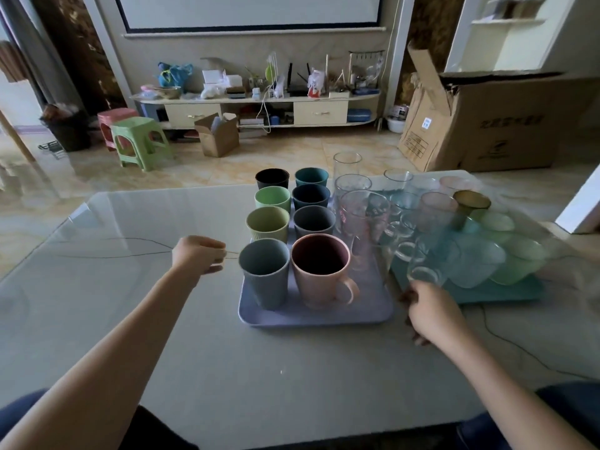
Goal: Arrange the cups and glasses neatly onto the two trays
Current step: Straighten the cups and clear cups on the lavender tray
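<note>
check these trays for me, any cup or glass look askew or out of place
One thing stands out: the amber glass at the far right of the teal tray sits tilted, leaning among the others rather than upright. The coloured cups on the purple tray stand upright in two tidy rows. No spill is visible.
</note>
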A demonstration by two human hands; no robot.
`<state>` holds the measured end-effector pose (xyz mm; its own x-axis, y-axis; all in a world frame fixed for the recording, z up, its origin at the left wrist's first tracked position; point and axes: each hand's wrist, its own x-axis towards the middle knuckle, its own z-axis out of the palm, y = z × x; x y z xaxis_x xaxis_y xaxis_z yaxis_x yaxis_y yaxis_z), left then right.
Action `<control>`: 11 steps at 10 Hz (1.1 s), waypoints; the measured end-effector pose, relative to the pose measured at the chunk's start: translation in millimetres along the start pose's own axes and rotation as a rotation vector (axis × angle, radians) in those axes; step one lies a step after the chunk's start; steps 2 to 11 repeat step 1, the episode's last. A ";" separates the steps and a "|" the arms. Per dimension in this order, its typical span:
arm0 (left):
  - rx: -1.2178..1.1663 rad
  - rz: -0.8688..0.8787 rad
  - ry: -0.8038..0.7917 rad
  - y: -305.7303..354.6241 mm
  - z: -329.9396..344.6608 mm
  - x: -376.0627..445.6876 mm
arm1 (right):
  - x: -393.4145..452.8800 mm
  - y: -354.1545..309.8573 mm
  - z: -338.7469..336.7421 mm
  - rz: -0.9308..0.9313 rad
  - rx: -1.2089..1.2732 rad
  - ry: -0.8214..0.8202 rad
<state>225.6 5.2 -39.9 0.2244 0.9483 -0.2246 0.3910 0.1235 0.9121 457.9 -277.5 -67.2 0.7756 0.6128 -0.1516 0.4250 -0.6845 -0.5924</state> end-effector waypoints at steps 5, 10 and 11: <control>-0.010 0.228 0.114 25.5 -22.8 -16.5 | -34.0 1.0 -9.8 -0.008 0.162 0.073; -0.010 0.228 0.114 25.5 -22.8 -16.5 | -34.0 1.0 -9.8 -0.008 0.162 0.073; -0.010 0.228 0.114 25.5 -22.8 -16.5 | -34.0 1.0 -9.8 -0.008 0.162 0.073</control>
